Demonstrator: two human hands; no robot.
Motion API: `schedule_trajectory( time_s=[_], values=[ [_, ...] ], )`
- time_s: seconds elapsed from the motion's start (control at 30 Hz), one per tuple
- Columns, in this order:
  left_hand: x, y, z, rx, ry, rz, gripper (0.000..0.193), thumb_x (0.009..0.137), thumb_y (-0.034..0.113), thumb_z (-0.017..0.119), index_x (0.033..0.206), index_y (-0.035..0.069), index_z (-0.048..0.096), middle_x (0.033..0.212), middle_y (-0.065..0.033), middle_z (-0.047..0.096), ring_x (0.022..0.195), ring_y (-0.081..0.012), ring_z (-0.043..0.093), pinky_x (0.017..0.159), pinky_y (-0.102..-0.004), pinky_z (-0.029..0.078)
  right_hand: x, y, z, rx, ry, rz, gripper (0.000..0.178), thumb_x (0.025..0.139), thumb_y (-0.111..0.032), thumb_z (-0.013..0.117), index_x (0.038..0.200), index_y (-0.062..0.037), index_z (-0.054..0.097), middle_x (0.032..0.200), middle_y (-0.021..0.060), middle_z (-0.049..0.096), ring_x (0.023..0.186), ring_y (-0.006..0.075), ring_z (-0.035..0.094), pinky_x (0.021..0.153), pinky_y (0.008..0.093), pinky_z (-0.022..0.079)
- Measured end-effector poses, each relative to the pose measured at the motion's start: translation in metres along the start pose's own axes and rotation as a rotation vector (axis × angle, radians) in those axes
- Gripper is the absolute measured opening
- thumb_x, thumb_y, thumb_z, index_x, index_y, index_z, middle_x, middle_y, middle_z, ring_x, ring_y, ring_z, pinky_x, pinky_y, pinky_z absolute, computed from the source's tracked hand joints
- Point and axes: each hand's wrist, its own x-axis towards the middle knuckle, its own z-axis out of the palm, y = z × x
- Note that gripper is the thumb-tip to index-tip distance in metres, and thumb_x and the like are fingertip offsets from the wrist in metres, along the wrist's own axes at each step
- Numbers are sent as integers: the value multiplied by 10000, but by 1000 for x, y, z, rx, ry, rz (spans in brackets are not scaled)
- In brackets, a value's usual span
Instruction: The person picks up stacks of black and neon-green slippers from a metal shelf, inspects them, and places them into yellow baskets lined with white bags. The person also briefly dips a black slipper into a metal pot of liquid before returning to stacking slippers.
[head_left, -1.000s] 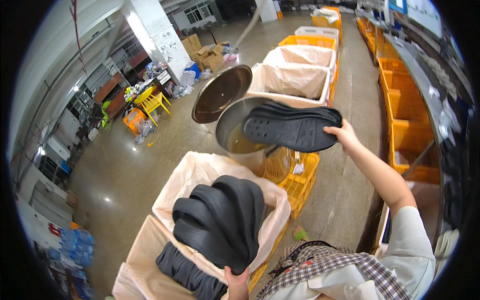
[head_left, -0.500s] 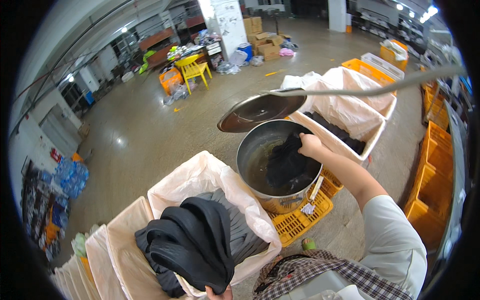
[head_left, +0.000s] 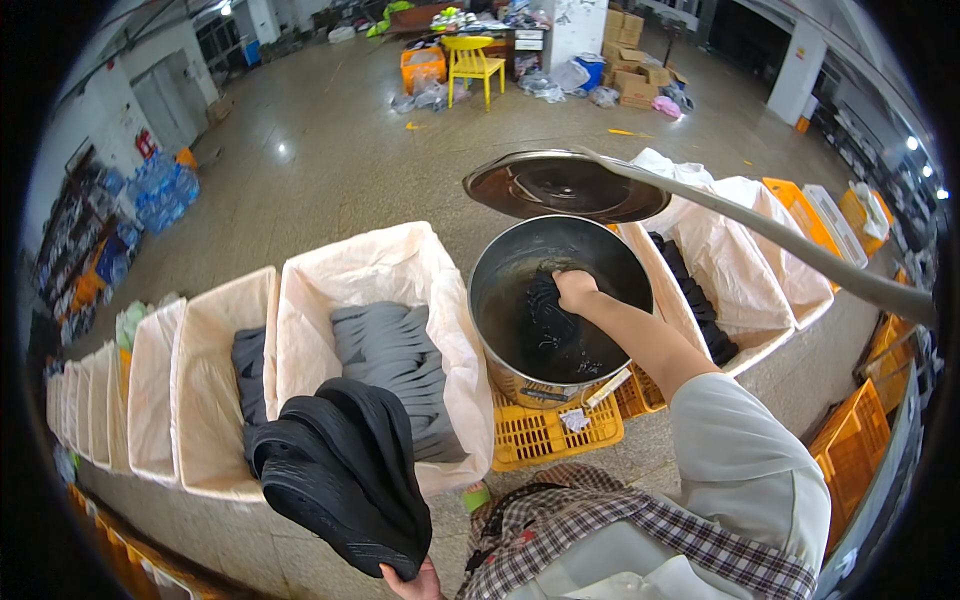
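The right hand (head_left: 575, 290) reaches down into a round, deep metal pot (head_left: 625, 262) right of the frame's centre, its fingers closed on the upper end of a wet bundle of black soles (head_left: 548, 312); the bundle lies just below and left of the knuckles, mostly in murky liquid, so its long axis cannot be told for sure. The left hand (head_left: 412, 582), at the bottom edge, pinches the narrow end of a fanned stack of black rubber soles (head_left: 345, 470), whose long axis runs from those fingers toward the upper left, away from the pot, which stands up and to the right. The stack hangs in front of a cream-lined rectangular bin (head_left: 385, 250) with grey soles (head_left: 390, 365) inside, left of centre; a dark round metal lid (head_left: 570, 190) tilts behind the pot. Compared with half a second earlier, the right hand's bundle sits deeper in the liquid, and the fanned stack overlaps less of the bin, leaving more grey soles visible.
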Motion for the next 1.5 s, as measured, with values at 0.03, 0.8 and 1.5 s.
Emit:
schedule_trajectory(
  time_s=[0.03, 0.8, 1.5],
  values=[
    [-2, -1, -4, -22, 23, 8, 492, 890, 379, 532, 1272, 70, 515, 1311, -84, 517, 1205, -266, 446, 1044, -435, 324, 2, -1, 3, -7, -8, -21, 410, 692, -99, 609, 1083, 0, 536, 938, 207, 646, 909, 357, 624, 789, 429, 501],
    [47, 48, 6, 80, -255, 12, 535, 868, 294, 609, 1284, -10, 463, 1257, -150, 541, 1136, -296, 508, 991, -421, 410, -83, 2, -87, -248, 236, -288, 313, 676, -74, 601, 981, -19, 558, 849, 165, 632, 838, 331, 623, 739, 417, 502],
    [108, 68, 156, 435, -863, -121, 518, 851, 190, 617, 1303, 21, 427, 1277, -139, 521, 1159, -313, 521, 961, -483, 451, -214, 48, -150, -285, 642, -254, 372, 658, -95, 599, 1017, -25, 529, 869, 135, 603, 841, 309, 616, 689, 414, 507]
  ],
)
